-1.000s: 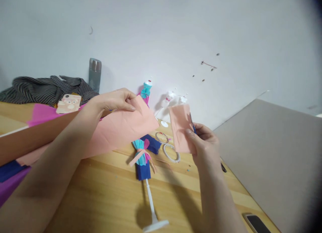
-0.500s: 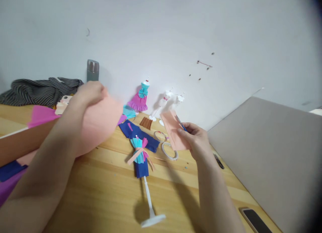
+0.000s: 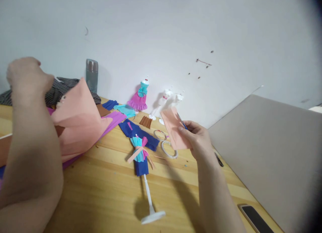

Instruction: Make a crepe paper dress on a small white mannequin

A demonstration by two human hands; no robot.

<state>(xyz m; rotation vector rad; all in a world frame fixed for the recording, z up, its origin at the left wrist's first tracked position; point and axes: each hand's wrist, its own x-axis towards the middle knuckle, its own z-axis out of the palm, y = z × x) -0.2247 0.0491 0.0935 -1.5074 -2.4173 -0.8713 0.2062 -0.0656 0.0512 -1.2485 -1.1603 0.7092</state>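
My left hand (image 3: 23,77) is raised at the far left, closed on the edge of a large peach crepe paper sheet (image 3: 77,120) that hangs down over the desk. My right hand (image 3: 197,139) pinches a small peach paper piece (image 3: 173,129) together with blue-handled scissors (image 3: 181,120). Between the hands, a mannequin stand (image 3: 151,206) lies flat on the wooden desk (image 3: 113,199), dressed in navy and teal paper with a pink bow (image 3: 139,156).
Against the wall stand a small mannequin in a pink and teal dress (image 3: 139,99), two bare white mannequins (image 3: 171,97) and a metal flask (image 3: 91,73). Paper scraps, tape rolls (image 3: 169,149), striped cloth (image 3: 60,87), a phone (image 3: 255,219) and a grey board (image 3: 271,152) surround them.
My left hand has swung up and to the left, pulling the large peach sheet away and uncovering the paper scraps behind it. The right hand has barely moved.
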